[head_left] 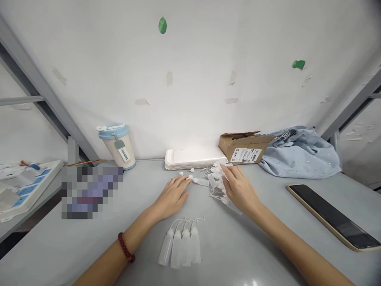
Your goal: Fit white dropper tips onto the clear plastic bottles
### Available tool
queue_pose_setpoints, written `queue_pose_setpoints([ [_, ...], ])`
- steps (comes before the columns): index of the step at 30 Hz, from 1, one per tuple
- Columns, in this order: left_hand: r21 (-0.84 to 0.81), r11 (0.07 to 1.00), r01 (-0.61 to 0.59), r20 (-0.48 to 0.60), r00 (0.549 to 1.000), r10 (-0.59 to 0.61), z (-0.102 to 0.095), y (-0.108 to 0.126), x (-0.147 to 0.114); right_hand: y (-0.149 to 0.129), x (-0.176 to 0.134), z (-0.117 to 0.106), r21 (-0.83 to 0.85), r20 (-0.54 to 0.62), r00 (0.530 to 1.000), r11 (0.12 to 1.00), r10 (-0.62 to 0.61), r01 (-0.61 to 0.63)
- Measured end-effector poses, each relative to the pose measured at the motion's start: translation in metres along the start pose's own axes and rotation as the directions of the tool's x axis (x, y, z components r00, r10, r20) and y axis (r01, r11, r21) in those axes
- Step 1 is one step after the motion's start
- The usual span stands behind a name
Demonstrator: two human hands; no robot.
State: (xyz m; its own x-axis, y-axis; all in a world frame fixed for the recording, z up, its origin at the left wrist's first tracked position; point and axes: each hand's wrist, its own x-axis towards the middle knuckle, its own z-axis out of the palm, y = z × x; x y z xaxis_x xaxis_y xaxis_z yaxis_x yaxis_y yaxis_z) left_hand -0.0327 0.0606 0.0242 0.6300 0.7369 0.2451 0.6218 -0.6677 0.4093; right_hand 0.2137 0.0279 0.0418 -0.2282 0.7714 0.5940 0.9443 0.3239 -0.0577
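Observation:
My left hand (pixel 172 196) lies low over the grey table with its fingers stretched out. Its fingertips are beside a small white cap (pixel 191 177) and the end of a loose translucent bottle (pixel 201 182); whether they touch is hard to tell. My right hand (pixel 241 190) reaches into a pile of small squeeze bottles (pixel 218 180) with thin curved spouts, thumb and index finger apart. No bottle shows clearly gripped there, and its other fingers are partly hidden. Nearer to me, several capped bottles (pixel 181 248) lie side by side, their spouts pointing away.
White flat boxes (pixel 193 158) and an open cardboard box (pixel 247 149) stand against the wall. Blue cloth (pixel 300 155) and a phone (pixel 333 216) lie right. To the left are a lidded cup (pixel 117 147), a blurred-out item (pixel 92 192) and a power strip (pixel 32 184).

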Motion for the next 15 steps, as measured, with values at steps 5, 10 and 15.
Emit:
queue_pose_setpoints([
  [5,0.024,1.000,0.004,-0.029,1.000,-0.003,0.000,0.005,-0.002,0.002,-0.003,0.004,-0.128,0.005,1.000,0.992,0.000,0.000],
  [10,0.039,0.999,-0.006,-0.073,0.997,0.009,-0.002,0.007,-0.007,0.001,-0.004,-0.005,-0.131,0.011,0.999,0.991,-0.035,0.036],
  [15,0.034,0.999,-0.004,-0.091,0.996,0.007,-0.005,0.010,-0.010,-0.005,-0.004,-0.012,-0.028,0.044,0.997,0.998,-0.058,0.059],
])
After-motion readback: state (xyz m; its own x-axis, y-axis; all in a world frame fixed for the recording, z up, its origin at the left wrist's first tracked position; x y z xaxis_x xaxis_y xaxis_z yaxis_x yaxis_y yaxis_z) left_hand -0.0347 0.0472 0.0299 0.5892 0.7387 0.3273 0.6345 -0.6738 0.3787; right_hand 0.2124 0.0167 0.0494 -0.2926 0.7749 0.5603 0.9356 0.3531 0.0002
